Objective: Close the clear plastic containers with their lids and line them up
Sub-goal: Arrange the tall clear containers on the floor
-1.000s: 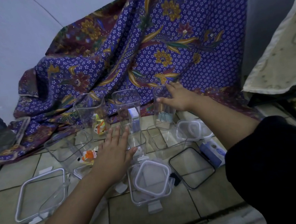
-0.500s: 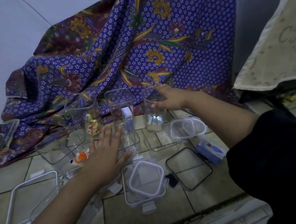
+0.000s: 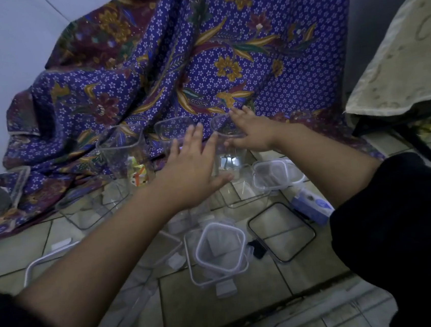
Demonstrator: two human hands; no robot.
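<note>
Three tall clear plastic containers [image 3: 124, 157] upright, lidless, in row against purple flowered cloth [image 3: 198, 58]. Right hand [image 3: 252, 132] curled on rim of rightmost tall container [image 3: 230, 148]. Left hand [image 3: 192, 169] flat, fingers spread, hovering before middle one, gripping nothing. White-rimmed square lids [image 3: 219, 250] loose on tiled floor [image 3: 197, 306] nearby.

Hidden and cut-off parts
Your left hand [image 3: 192, 171] covers the middle container's [image 3: 172, 130] lower body; your sleeves leave the frame's bottom edge.
</note>
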